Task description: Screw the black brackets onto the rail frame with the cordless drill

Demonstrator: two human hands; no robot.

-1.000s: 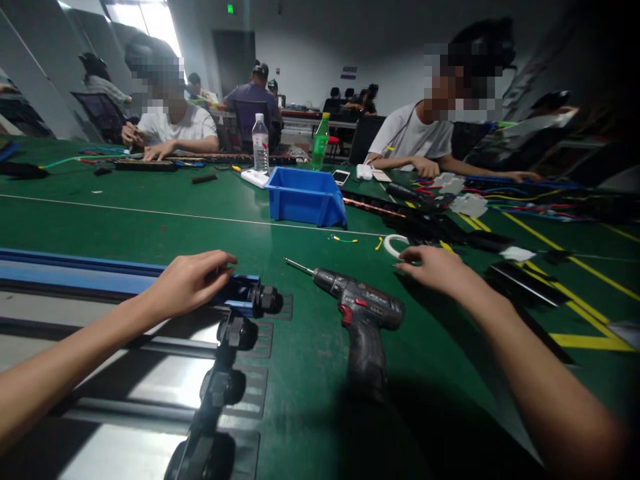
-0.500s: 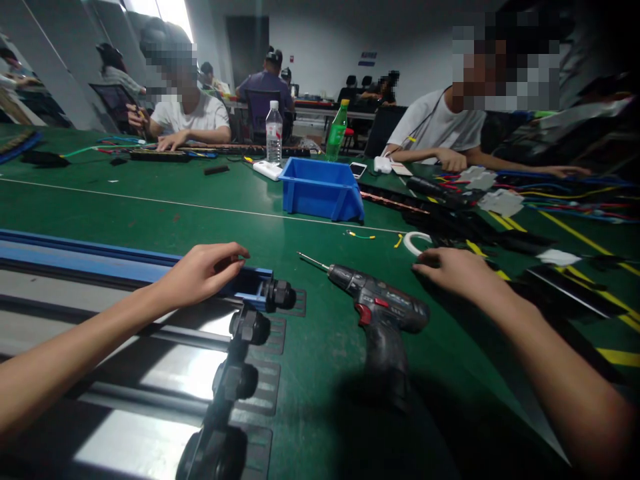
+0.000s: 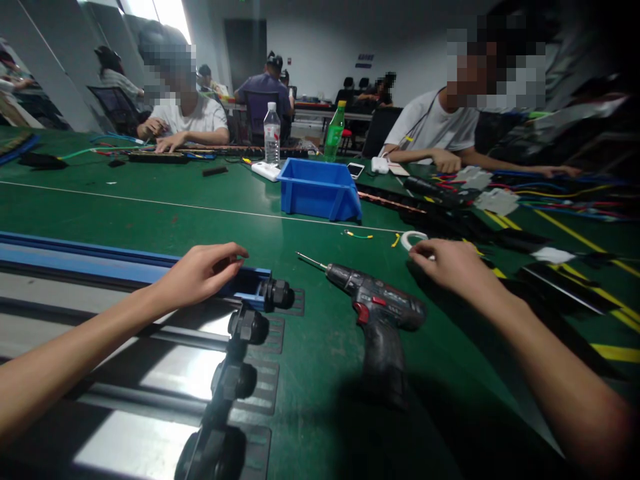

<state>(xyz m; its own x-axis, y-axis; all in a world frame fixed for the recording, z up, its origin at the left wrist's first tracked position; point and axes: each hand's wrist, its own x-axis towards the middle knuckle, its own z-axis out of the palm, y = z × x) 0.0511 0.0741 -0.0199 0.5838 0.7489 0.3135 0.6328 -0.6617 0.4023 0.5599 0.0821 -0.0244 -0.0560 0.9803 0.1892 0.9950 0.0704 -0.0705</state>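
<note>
Drill [image 3: 385,312] — on table [image 3: 320,373], between hands [image 3: 206,272] [image 3: 447,265]

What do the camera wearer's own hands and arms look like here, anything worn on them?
Both the left hand and right hand are gloveless. The forearms are slender and bare, with no sleeve, watch or bracelet visible.

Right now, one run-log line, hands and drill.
left hand: over blue rail, nothing visible held | right hand: at white ring, contact unclear | power drill: lying on green tabletop | blue bin: farther back

Bright window [image 3: 159,15], dim grey wall [image 3: 315,37]
</note>
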